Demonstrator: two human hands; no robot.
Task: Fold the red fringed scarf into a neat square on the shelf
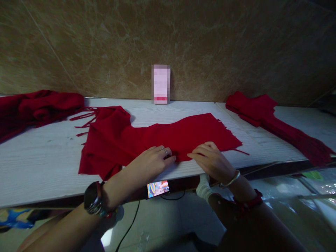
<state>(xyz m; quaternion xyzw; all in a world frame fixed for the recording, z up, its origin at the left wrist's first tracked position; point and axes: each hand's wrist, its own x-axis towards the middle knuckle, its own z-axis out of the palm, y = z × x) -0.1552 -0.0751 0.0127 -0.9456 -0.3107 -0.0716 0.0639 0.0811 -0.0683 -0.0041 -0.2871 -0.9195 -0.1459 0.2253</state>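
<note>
A red fringed scarf [168,138] lies across the white wood-grain table [47,168] in front of me. Its left part is bunched, with loose strands hanging off, while the right part is flatter and ends in a short ragged edge. My left hand [153,161], wearing a ring, is closed on the scarf's near edge around its middle. A little to the right, my right hand [211,159] pinches the same near edge, fingertips together. The fabric under both hands is partly hidden by the fingers.
Another red cloth [39,108] is heaped at the left. A folded red scarf [252,108] rests at the right, its fringe over the front edge. A pale, blurred-out upright phone-shaped object [161,84] leans on the marble wall [105,45]. Below the table, a lit screen [158,189] shows.
</note>
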